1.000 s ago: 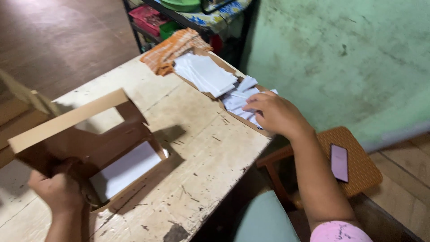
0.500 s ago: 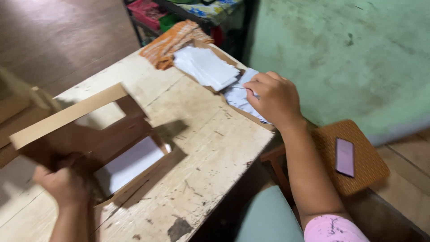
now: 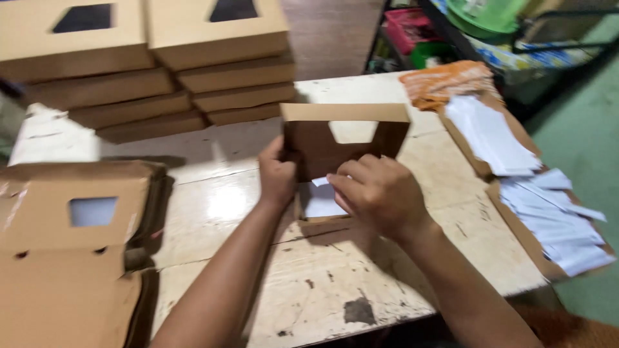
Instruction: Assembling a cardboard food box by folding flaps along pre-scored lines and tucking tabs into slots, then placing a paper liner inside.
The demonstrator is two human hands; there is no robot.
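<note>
Two hands are at an open cardboard box [image 3: 345,138] in the middle of the wooden table [image 3: 245,206]. Left hand [image 3: 278,177] is closed around the box's left wall, thumb inside, fingers outside. Right hand [image 3: 380,193] is curled over the near right corner of the box, fingers bent down into it and resting on a white sheet of paper [image 3: 320,200] lying flat in the bottom; whether they pinch the sheet cannot be told. Box lid stands upright just beyond both hands, with a cut-out window in it.

Well to the right of the right hand, a shallow tray [image 3: 523,238] holds loose white paper sheets [image 3: 554,219], with an orange cloth [image 3: 451,82] past its far end. Beyond the left hand, closed boxes are piled in two stacks [image 3: 161,71]. To the left of the left hand lie flattened cardboard boxes [image 3: 71,251], the top one with a square window.
</note>
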